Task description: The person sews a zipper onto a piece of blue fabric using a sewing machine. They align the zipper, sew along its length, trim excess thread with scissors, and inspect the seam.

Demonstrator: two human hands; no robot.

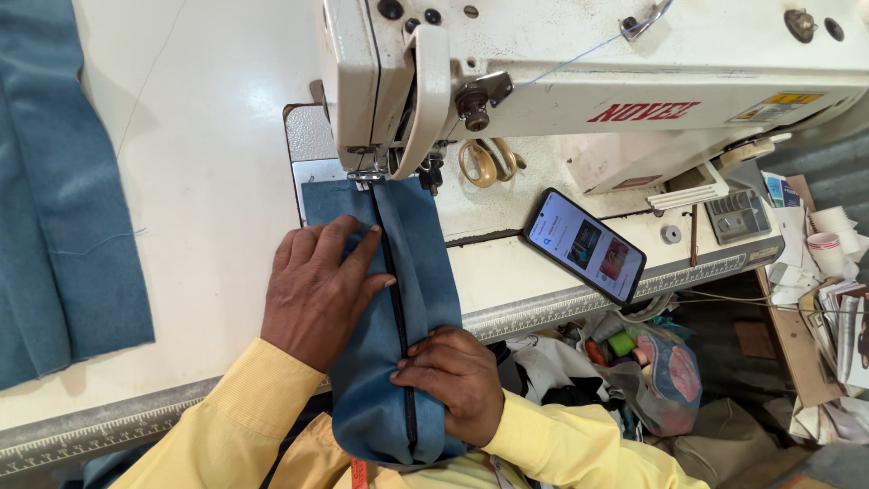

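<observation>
A narrow piece of blue fabric with a dark zipper down its middle lies on the white table, its far end under the presser foot of a white sewing machine. My left hand presses flat on the fabric just left of the zipper, fingers spread toward the foot. My right hand pinches the fabric and zipper near the table's front edge, where the piece hangs down toward my lap.
A larger blue cloth lies at the table's left. A phone with a lit screen rests right of the machine, gold scissors behind it. Bags and clutter fill the floor at right, paper cups beyond.
</observation>
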